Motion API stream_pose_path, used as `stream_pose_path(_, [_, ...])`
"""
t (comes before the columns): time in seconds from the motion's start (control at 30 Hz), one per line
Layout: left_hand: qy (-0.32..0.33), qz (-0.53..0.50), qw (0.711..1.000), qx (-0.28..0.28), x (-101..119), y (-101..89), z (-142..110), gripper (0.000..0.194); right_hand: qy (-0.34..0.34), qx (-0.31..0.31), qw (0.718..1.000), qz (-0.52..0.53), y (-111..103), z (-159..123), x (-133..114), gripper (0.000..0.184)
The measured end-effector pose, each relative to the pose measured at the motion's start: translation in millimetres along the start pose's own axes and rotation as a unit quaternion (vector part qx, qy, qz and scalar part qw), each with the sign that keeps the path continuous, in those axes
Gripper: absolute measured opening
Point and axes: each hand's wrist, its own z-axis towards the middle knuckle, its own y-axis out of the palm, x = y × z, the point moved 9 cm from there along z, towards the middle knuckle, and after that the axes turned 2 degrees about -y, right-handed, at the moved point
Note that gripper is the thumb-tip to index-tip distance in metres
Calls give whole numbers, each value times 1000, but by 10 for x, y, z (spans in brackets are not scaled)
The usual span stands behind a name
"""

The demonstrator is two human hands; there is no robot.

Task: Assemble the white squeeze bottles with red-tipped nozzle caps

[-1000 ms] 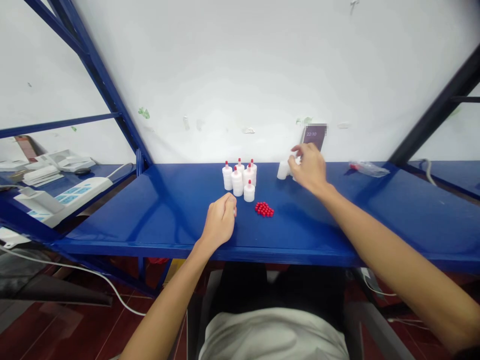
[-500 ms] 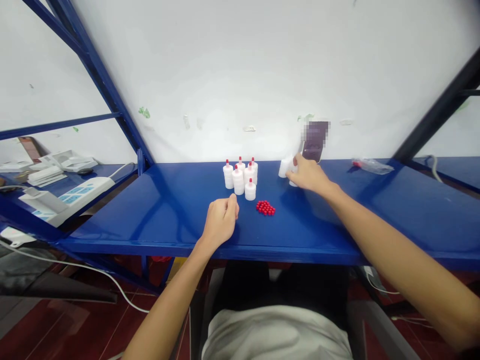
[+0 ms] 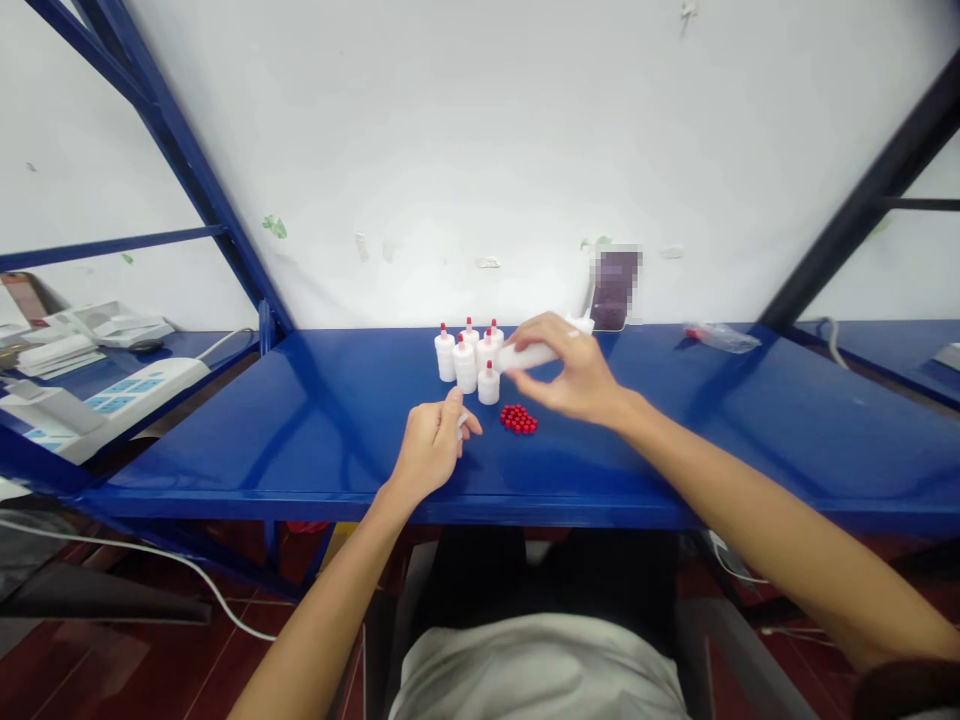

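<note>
My right hand (image 3: 574,370) grips a white plastic bottle (image 3: 531,356), tilted nearly flat and blurred, above the blue table. More white plastic (image 3: 582,325) shows behind those fingers; I cannot tell whether it belongs to the same bottle. My left hand (image 3: 433,437) is curled near the front of the table, with a small white piece (image 3: 461,422) showing between the fingers. Just beyond it stands a cluster of upright white bottles (image 3: 465,370) with red tips. Small red caps (image 3: 519,420) lie in a pile between my hands.
A phone (image 3: 615,290) leans on the wall at the back. Farther right lies a clear plastic bag (image 3: 721,337) with something red in it. A blue frame post (image 3: 187,160) rises on the left, beside a white power strip (image 3: 112,405).
My right hand has come left and nearer from the back of the table, bringing a white bottle with it. My left fingers have loosened slightly, exposing the white piece. The view has shifted a little.
</note>
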Motion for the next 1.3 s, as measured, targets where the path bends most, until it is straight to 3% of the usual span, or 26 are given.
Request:
stream_pose_path(0.1, [12, -54, 998, -7, 38, 11, -21, 56, 2, -20, 994, 104, 198, -24, -303, 23])
stream_pose_path(0.23, [33, -72, 997, -4, 58, 2, -29, 51, 58, -111, 976, 177, 591, -160, -374, 29])
stream_pose_path(0.37, [51, -53, 997, 26, 35, -43, -10, 55, 30, -149, 974, 166, 753, -229, -417, 36])
stream_pose_path(0.43, [52, -53, 997, 3, 46, -1, -7, 58, 22, -143, 979, 144, 760, -226, -413, 42])
stream_pose_path(0.6, [88, -55, 993, -48, 231, 73, -43, 43, 32, -123, 988, 91, 733, -189, -398, 81])
stream_pose_path(0.73, [70, -45, 994, -65, 235, 101, -44, 41, 29, -136, 990, 26, 738, -186, -402, 78])
stream_pose_path(0.87, [80, 40, 995, -45, 197, 72, -36, 40, -15, -131, 991, 8, 607, -151, -405, 72])
stream_pose_path(1.0, [63, 118, 991, -17, 140, 23, -12, 45, 30, -108, 993, -43, 262, -52, -119, 19])
stream_pose_path(1.1, [67, 172, 983, 3, 172, 6, -1, 43, 134, -219, 964, -73, 221, -92, 279, 37])
stream_pose_path(1.17, [66, 192, 979, 22, 195, -22, 0, 39, 185, -314, 930, -39, 304, -213, 474, 22])
stream_pose_path(1.2, [61, 186, 980, 27, 194, -33, 0, 38, 197, -348, 916, -18, 350, -276, 531, 13])
stream_pose_path(1.3, [42, 128, 991, 17, 150, -40, -5, 40, 176, -392, 903, 14, 469, -384, 582, 37])
